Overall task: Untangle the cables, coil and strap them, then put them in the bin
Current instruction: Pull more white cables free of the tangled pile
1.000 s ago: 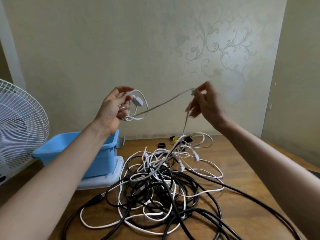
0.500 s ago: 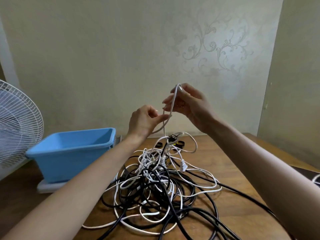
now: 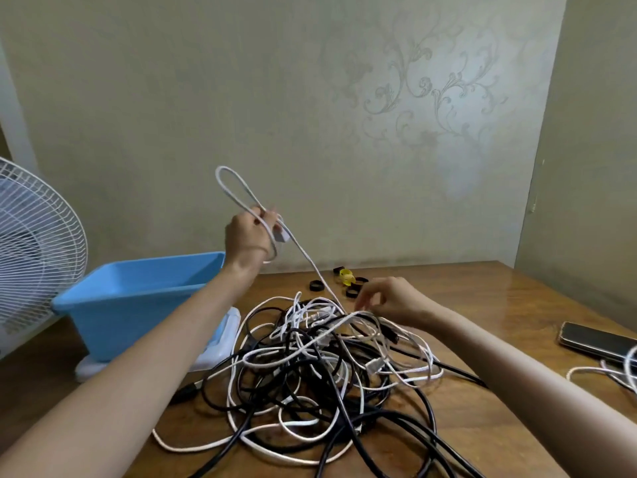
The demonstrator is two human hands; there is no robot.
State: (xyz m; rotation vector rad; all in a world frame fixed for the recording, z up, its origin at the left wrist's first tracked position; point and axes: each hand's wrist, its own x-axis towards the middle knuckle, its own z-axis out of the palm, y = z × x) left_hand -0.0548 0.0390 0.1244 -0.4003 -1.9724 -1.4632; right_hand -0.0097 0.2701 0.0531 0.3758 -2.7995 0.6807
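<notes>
Head cam: L grip [image 3: 246,236] clutches white cable [image 3: 312,267] loops, R grip [image 3: 393,300] pinches it at tangle [image 3: 310,367].

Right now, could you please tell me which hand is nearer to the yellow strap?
Right. The right hand hovers low just right of the yellow strap; the left hand is raised higher, to its left, gripping a white cable.
</notes>
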